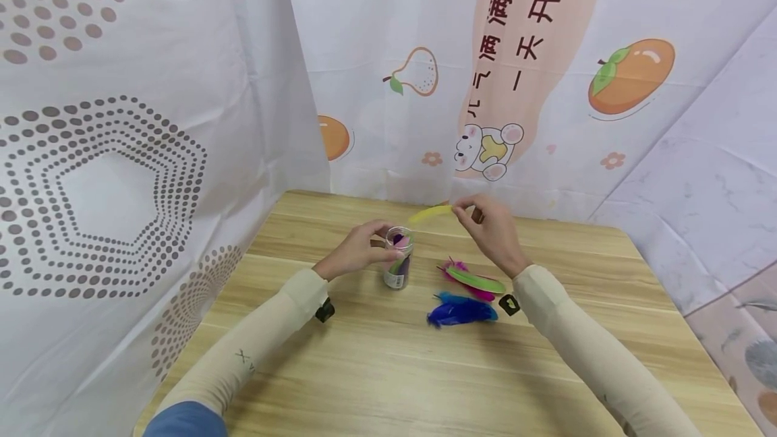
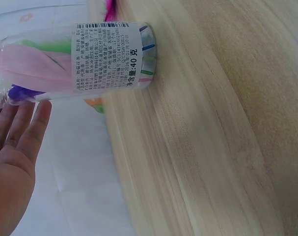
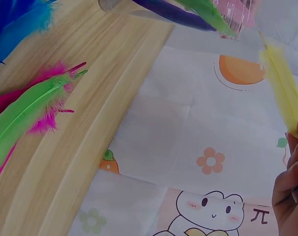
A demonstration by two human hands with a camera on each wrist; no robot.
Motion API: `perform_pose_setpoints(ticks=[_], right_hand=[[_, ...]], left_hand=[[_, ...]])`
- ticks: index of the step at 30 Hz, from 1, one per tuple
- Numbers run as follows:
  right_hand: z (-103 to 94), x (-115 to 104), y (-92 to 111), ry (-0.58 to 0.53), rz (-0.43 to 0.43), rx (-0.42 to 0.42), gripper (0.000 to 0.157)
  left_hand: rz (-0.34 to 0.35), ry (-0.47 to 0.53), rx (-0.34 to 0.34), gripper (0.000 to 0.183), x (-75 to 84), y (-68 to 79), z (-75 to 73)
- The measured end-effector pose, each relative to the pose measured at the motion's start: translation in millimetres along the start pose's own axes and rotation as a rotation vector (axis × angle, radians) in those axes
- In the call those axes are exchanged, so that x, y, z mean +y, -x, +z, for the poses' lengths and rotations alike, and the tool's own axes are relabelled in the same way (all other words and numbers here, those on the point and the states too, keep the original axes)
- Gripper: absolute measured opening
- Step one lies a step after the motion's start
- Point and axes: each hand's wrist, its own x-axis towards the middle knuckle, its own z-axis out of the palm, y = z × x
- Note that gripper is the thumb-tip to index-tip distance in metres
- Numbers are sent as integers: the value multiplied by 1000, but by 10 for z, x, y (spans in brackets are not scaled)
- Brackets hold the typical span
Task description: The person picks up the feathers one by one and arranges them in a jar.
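Note:
My left hand holds a clear plastic jar upright on the table, thumb and fingers on either side of its upper part. In the left wrist view, a pink feather, a green one and a purple one show through the jar wall beside a printed label. My right hand pinches a yellow feather by one end, up in the air. Its other end, a thin quill tip, points toward the jar and lies close to the open mouth in the head view.
Right of the jar, a green feather lies over magenta feathers on the wooden table. Nearer to me lie blue feathers. Printed white cloth hangs behind the table's far edge and along both sides.

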Motion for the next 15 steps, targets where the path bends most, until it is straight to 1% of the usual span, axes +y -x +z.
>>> perform_pose_setpoints(ticks=[7, 12, 15], right_hand=[[73, -19, 4, 11, -65, -10, 8], [168, -45, 4, -2, -100, -22, 9], [220, -71, 9, -22, -115, -37, 10]], left_hand=[[-3, -22, -1, 51, 10, -1, -4], [0, -98, 9, 52, 5, 1, -5], [3, -116, 17, 52, -6, -4, -3]])
